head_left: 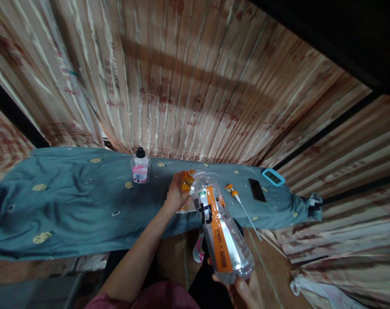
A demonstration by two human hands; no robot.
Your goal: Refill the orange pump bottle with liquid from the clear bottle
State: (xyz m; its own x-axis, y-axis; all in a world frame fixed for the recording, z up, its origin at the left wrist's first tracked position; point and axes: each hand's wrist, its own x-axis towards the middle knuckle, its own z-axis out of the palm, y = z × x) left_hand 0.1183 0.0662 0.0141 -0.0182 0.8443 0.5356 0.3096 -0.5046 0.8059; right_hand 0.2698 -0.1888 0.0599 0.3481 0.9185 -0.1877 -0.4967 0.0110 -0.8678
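Note:
I hold a large clear bottle [222, 231] with an orange label, tilted, its neck pointing at the table. My right hand [246, 292] grips its base near the bottom of the view. My left hand [176, 194] is closed around the bottle's orange cap [187, 180], just above the teal-covered table [69, 206]. Something white shows under my left hand; I cannot tell what it is. A small clear bottle [140, 168] with a black cap and pink label stands upright to the left of my left hand.
An orange-and-white pump head [234, 194] with a long thin tube lies on the cloth right of the big bottle. Further right are a black phone [257, 190] and a blue-framed timer [273, 176]. Striped curtains hang behind the table.

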